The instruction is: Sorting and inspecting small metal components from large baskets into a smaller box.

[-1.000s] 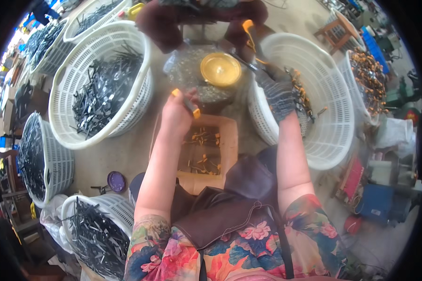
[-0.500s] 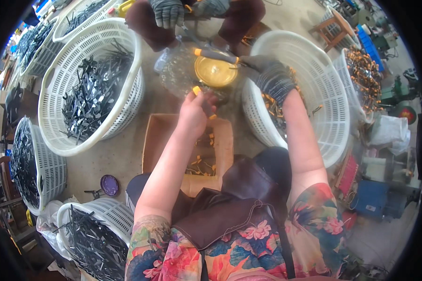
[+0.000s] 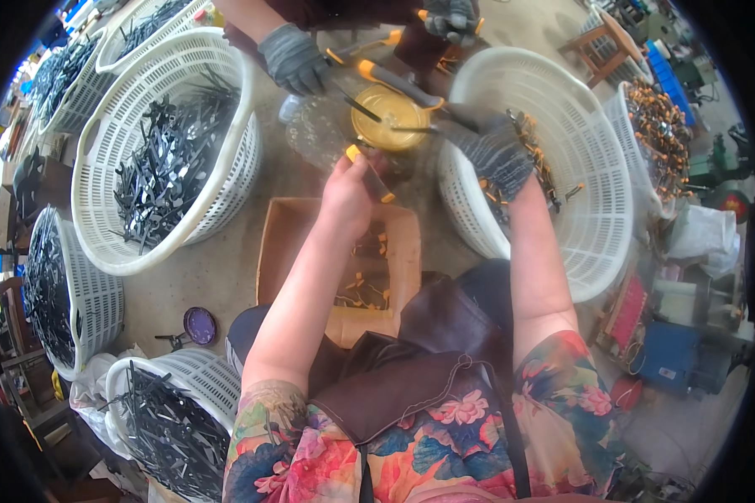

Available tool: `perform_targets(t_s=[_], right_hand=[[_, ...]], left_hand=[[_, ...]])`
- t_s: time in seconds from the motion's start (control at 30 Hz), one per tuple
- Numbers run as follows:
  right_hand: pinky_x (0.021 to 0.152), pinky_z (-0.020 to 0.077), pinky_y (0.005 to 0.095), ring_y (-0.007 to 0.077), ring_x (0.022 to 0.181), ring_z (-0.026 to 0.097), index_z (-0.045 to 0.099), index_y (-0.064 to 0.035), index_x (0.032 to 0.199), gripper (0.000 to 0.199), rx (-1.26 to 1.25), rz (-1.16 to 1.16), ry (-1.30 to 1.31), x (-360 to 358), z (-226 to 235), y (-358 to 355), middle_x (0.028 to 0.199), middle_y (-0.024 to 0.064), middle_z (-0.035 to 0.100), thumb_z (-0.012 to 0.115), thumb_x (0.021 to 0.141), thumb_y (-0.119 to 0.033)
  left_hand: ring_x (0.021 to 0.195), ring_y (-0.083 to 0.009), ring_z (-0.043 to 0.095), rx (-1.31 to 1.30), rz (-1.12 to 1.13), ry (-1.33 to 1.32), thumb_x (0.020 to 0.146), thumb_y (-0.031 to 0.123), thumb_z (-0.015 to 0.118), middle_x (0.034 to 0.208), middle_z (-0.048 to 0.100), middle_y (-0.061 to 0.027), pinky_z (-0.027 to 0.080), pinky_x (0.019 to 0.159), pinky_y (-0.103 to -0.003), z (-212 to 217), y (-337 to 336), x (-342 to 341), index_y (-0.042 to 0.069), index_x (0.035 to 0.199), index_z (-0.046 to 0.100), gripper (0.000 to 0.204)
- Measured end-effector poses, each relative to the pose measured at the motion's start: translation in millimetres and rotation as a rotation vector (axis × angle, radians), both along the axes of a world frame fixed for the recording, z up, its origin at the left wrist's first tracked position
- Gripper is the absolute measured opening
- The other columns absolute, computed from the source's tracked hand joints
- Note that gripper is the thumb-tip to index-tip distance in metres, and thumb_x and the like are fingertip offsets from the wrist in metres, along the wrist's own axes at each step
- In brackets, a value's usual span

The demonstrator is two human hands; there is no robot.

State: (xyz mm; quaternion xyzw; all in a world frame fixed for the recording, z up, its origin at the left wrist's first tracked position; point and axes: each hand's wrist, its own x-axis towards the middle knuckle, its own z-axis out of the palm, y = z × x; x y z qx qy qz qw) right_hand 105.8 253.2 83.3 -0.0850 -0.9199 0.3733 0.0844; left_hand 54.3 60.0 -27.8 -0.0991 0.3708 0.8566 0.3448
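Observation:
My bare left hand (image 3: pixel 348 191) holds a small orange-and-black piece (image 3: pixel 369 172) above the cardboard box (image 3: pixel 277 251), close to a round yellow dish (image 3: pixel 389 126). My right hand (image 3: pixel 493 153), in a grey glove, grips a thin dark tool that reaches into that dish. It hovers over the rim of a white basket (image 3: pixel 596 226). Across from me another person's gloved hands (image 3: pixel 295 59) hold an orange-handled tool (image 3: pixel 394 80) over the same dish.
White baskets of black metal parts (image 3: pixel 164 159) stand at left and lower left (image 3: pixel 172 419). A basket with orange pieces (image 3: pixel 658 126) is at far right. A purple lid (image 3: pixel 200 324) lies on the floor. Orange bits lie in the box.
My left hand has risen from the box up to the yellow dish. My right hand moved from the basket toward the dish. The other person's gloved hands came closer.

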Motion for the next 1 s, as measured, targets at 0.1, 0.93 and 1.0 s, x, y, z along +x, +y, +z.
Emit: perform_targets(t_s=[0.1,0.93,1.0], right_hand=[[0.082,0.0475,0.0318,0.025,0.089,0.064,0.063,-0.0013,0.111,0.033,0.032,-0.01,0.017,6,-8,15,0.099,0.0183,0.067,0.065,0.084,-0.019],[0.082,0.0462,0.028,0.0136,0.087,0.059,0.063,0.0002,0.113,0.033,-0.364,0.021,-0.08,6,-28,25,0.099,0.0096,0.068,0.066,0.085,-0.019],[0.081,0.0462,0.0273,0.0126,0.086,0.058,0.063,0.0004,0.113,0.033,-0.413,-0.003,-0.119,6,-31,30,0.098,0.0084,0.068,0.066,0.085,-0.019]], left_hand=[[0.108,-0.0223,0.053,-0.015,-0.015,-0.012,0.1,0.017,0.038,0.121,0.056,-0.0086,0.043,0.087,-0.037,5,3,2,0.01,0.114,0.046,0.018],[0.104,-0.0216,0.054,-0.01,-0.01,0.001,0.1,0.018,0.037,0.126,0.053,-0.0086,0.043,0.088,-0.036,3,1,0,0.011,0.113,0.047,0.018],[0.105,-0.0215,0.054,-0.017,-0.021,0.002,0.1,0.018,0.037,0.127,0.053,-0.0083,0.043,0.087,-0.036,6,1,1,0.011,0.113,0.047,0.018]])
